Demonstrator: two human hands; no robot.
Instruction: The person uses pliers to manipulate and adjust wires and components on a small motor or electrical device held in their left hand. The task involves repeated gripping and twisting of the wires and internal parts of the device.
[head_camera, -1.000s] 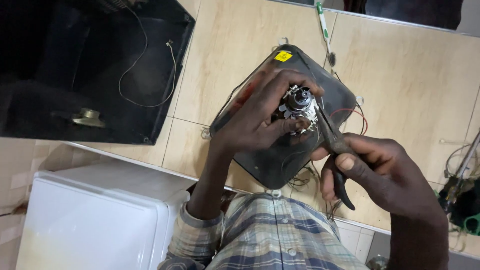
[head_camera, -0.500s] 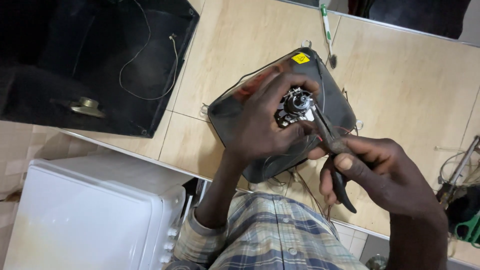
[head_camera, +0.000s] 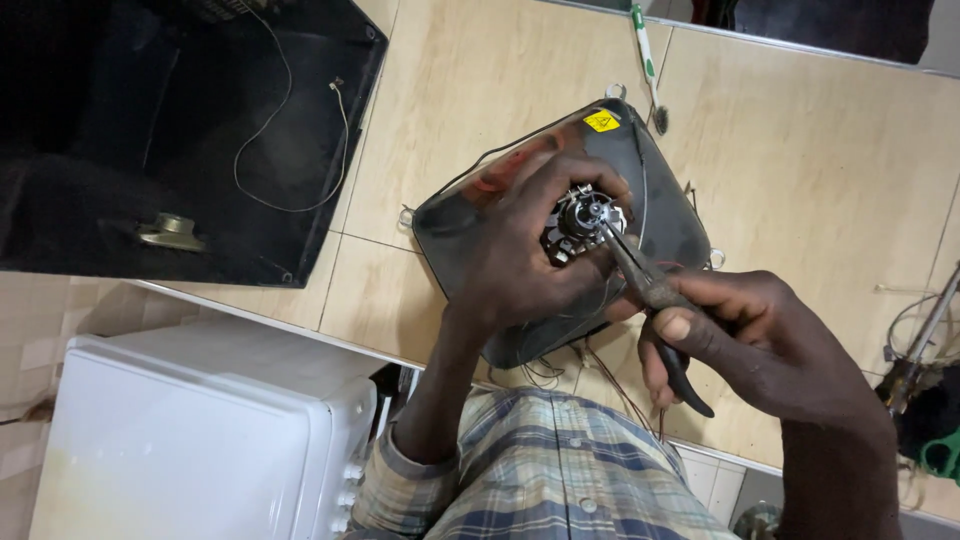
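Observation:
A dark picture tube (head_camera: 655, 215) lies face down on the tan tiled floor, with a yellow label near its far corner. At the tube's neck sits a round metal part (head_camera: 577, 222) with copper windings. My left hand (head_camera: 520, 255) wraps around that part and grips it. My right hand (head_camera: 755, 345) holds long-nose pliers (head_camera: 650, 290) with dark handles, and their tip touches the top of the metal part. Thin wires trail from the tube toward my checked shirt.
A large black casing (head_camera: 150, 130) with a loose white wire and a brass fitting lies at the upper left. A white appliance (head_camera: 200, 430) stands at the lower left. A green-handled screwdriver (head_camera: 645, 55) lies beyond the tube. Tools and cables (head_camera: 920, 370) crowd the right edge.
My view has shifted slightly, so the tube sits a little higher in frame. My left hand stays on the metal part and the pliers' tip stays at its top.

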